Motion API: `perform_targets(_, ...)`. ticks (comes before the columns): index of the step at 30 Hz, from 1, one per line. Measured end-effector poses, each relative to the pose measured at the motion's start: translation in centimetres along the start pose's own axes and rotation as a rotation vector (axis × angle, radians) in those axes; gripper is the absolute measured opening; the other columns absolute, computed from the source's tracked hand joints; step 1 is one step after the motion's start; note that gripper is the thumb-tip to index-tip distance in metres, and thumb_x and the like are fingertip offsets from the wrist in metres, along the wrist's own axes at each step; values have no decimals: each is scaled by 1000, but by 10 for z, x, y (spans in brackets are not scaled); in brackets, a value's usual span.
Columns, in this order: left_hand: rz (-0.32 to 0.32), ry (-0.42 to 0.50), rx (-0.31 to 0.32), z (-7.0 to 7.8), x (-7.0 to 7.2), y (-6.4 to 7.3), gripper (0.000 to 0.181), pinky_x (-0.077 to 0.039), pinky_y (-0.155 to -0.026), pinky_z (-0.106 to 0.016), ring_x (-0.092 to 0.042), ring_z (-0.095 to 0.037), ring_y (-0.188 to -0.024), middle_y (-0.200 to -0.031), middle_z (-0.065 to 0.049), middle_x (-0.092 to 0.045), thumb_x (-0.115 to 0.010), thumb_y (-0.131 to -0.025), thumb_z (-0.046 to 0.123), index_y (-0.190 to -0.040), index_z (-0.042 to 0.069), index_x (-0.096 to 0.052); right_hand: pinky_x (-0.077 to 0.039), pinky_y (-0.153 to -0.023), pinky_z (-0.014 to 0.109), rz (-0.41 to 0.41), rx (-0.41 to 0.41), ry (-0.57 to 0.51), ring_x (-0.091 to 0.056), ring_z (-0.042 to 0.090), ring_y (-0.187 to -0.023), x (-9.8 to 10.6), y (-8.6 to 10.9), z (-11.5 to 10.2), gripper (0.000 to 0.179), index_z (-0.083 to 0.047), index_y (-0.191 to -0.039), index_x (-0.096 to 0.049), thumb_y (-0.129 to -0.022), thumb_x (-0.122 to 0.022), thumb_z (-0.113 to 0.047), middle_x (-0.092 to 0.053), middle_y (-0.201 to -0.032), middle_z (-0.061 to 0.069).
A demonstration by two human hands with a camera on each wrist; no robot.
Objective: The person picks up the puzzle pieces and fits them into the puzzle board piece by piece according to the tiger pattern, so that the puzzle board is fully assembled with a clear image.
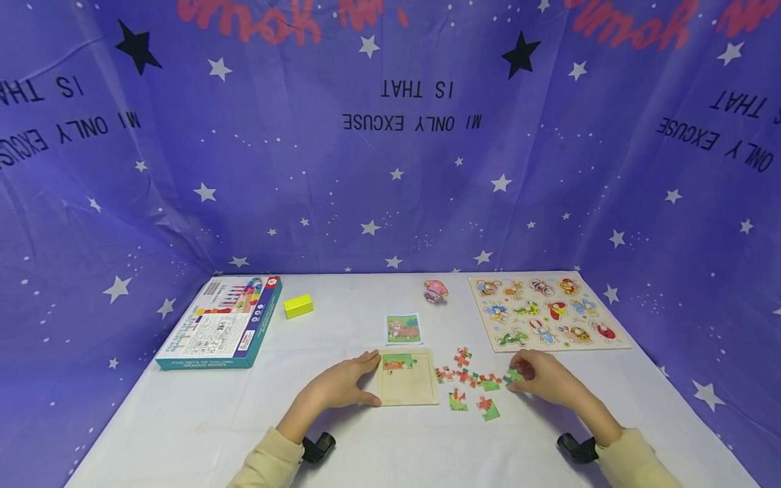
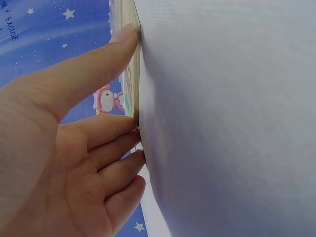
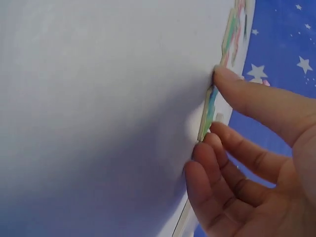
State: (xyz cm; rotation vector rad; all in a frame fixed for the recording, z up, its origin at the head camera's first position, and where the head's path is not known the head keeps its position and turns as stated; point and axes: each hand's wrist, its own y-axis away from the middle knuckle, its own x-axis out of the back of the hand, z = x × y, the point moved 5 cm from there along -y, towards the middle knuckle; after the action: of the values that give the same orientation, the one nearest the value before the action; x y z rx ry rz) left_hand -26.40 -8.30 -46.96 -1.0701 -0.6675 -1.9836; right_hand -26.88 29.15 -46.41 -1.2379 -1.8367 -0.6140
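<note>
A white table [image 1: 183, 434] is spanning the lower part of the frame, and a bug board [image 1: 616, 344] is lying toward its right side, well apart from the left hand [image 1: 342, 383]. That hand, left of centre, is resting thumb and fingers, spread rather than clenched, against a wooden tray's left edge; light, level pressure there seems best for steadying it. The right hand [image 1: 545, 379] is bending its fingers inward, right of centre. The wooden tray [image 1: 407, 388] is sitting just below centre. A picture card [image 1: 403, 329] is lying just above it, handy for checking colours. A short strip [image 1: 398, 363] of pieces is occupying the tray's upper left corner, offering edges to match. Loose pieces [image 1: 457, 400] are lying between tray and right hand, so carrying clear of them would be wise. The right thumb and fingertips are pinching one puzzle piece [image 1: 514, 374] by its edges, a sound hold; whether it is leaving the tabletop, I cannot tell.
</note>
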Motion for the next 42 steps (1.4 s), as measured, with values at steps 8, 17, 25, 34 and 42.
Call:
perform_targets(8, -2, 3, 5, 0, 1, 0, 89, -30, -112, -48, -33, -33, -138, -152, -14, -35, -79, -77, 42, -144, -1, -41, -41, -52, 24, -16, -100, -25, -46, 13, -66, -6, -2, 1, 34, -4, -94, -57, -77, -82, -19, -52, -76, 1)
perform_targets(17, -2, 9, 12, -1, -1, 0, 90, -29, -112, -47, -32, -32, -139, -152, -14, -34, -78, -76, 43, -145, -1, -40, -40, -53, 24, -34, -85, -76, -45, 13, -67, -7, -3, 1, 34, -1, -93, -55, -78, -81, -18, -52, -78, 5)
perform_targets(25, -4, 11, 10, -1, -1, 0, 90, -29, -112, -47, -32, -32, -139, -152, -14, -35, -78, -77, 42, -145, -1, -40, -40, -52, 23, -15, -75, -111, -46, 12, -65, -7, -2, 2, 37, -2, -96, -52, -78, -81, -17, -51, -79, 4)
perform_targets(34, -12, 10, 10, 0, -2, -1, 89, -29, -112, -47, -31, -31, -140, -152, -13, -34, -78, -77, 42, -145, -1, -40, -51, -58, 24, 3, -20, -243, -55, 12, -71, -2, -2, 6, 20, -2, -95, -57, -82, -73, -3, -58, -81, 4)
perform_targets(42, -9, 8, 11, 1, -1, 0, 88, -28, -112, -48, -31, -32, -140, -152, -13, -34, -78, -77, 41, -145, -1, -39, -56, -62, 30, 55, 20, -357, -62, 18, -73, 6, -8, 3, 15, 1, -100, -61, -88, -69, -3, -62, -85, 9)
